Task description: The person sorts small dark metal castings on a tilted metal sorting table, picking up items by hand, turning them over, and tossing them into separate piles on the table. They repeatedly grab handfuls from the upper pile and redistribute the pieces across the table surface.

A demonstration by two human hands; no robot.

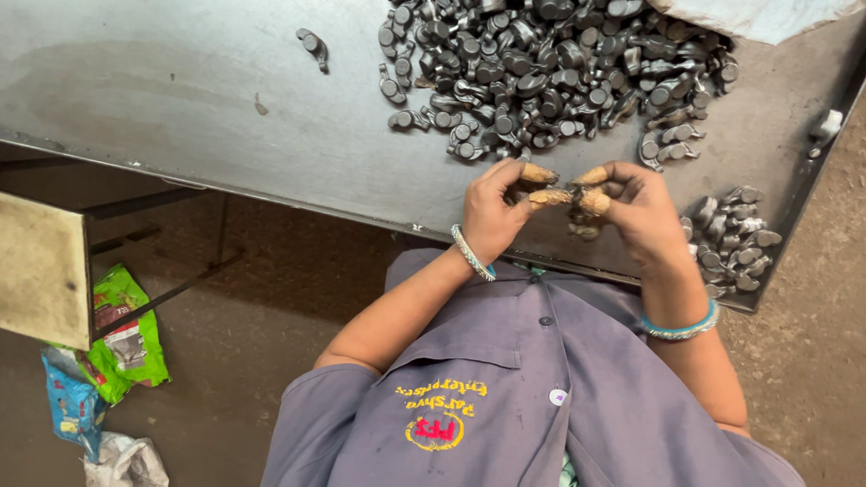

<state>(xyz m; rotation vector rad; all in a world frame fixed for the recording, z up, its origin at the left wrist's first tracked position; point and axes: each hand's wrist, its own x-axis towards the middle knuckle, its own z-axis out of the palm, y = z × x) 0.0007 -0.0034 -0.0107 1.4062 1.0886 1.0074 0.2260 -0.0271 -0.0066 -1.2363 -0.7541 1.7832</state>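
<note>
Left hand (492,209) and right hand (640,211) pinch small metal part (583,215) between covered fingertips, perhaps inspecting; big pile (555,55) on surface (163,67).

a big flat grey metal table (163,67) holds everything. a large heap of small dark metal parts (554,60) lies on its far side. one lone part (314,47) lies apart from the heap, out on the bare metal. a smaller pile of the same parts (734,242) sits near the table's corner. a pale sack (758,8) rests at the far edge, touching the heap.
</note>
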